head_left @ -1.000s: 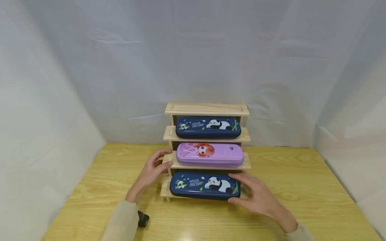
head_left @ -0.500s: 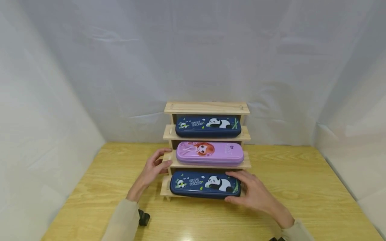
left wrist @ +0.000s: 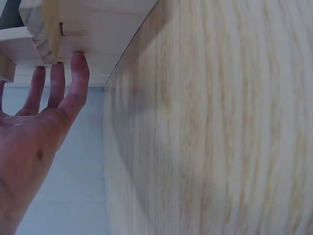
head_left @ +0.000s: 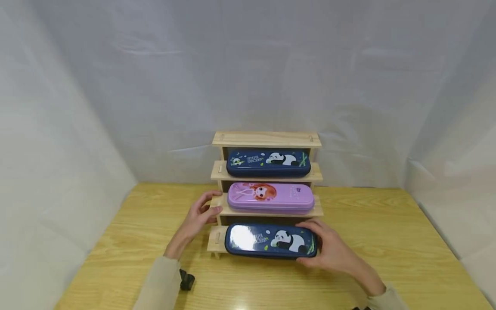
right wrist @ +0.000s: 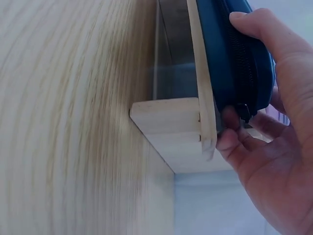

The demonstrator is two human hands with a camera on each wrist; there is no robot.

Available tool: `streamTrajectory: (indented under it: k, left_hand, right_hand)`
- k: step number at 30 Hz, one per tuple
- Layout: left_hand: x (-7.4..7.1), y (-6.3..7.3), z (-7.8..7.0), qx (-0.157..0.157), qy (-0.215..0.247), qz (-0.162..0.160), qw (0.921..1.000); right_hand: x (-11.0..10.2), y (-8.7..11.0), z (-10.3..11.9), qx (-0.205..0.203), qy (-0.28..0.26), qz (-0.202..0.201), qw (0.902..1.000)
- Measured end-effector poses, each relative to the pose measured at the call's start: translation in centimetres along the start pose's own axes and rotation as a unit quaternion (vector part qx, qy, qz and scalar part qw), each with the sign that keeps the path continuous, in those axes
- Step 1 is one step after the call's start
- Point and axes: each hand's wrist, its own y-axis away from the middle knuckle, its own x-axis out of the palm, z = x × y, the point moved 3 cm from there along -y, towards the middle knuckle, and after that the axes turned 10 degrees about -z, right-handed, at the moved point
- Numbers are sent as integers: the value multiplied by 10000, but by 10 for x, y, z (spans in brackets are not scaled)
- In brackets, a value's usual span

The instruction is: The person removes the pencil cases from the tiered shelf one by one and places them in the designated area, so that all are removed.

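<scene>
In the head view, my right hand (head_left: 333,247) grips the right end of a navy pencil case (head_left: 271,242) with a panda print. Its thumb is at the case's front zipper side in the right wrist view, and the other fingers curl around the end. The case lies over the lowest board of a tiered wooden rack (head_left: 218,239), its left side reflecting light. My left hand (head_left: 198,217) holds the rack's left side at the third board. In the left wrist view, several fingertips (left wrist: 79,61) touch the side panel.
A purple pencil case (head_left: 286,198) with a cartoon girl lies on the board above, and another navy panda pencil case (head_left: 267,163) higher up. A black object (head_left: 187,282) shows beside the left sleeve. White sheets (head_left: 267,77) surround the wooden table (head_left: 368,224).
The lowest navy pencil case has shifted right and slightly tilted with my right hand, and glare now covers its left part. My left hand stays at the rack.
</scene>
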Motion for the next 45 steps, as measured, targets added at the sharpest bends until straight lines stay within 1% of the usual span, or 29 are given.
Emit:
streamTrajectory:
  k: [4,12,15,21,27,34,40,42,45]
  left_hand:
    - [0,0,0,-19,-47,5,10000]
    - [1,0,1,-43,-11,-1,10000]
    - [1,0,1,-10,-4,-16,10000]
    - [1,1,1,33,-9,-27,10000]
    - [2,0,1,52,60,-41,10000]
    - [2,1,0,112,-9,-18,9999]
    - [1,2,-1,134,-50,-40,9999]
    - [1,2,-1,136,-38,-36,9999]
    - [2,2,-1,117,-25,-39,9999]
  right_hand:
    - [-6,4,-4,-34,-85,-50,9999]
    - [-19,18,-14,234,-86,9,9997]
    - [-23,23,-16,289,-202,-35,9994]
    - [-32,31,-21,255,-216,-205,9992]
    - [-39,38,-24,320,-362,-291,9984]
    - [-47,46,-31,582,-269,-277,9976]
    - [-55,51,-32,395,-344,-474,9975]
    - [-58,52,-33,426,-298,-485,9975]
    - [-62,55,-36,587,-179,-491,9969]
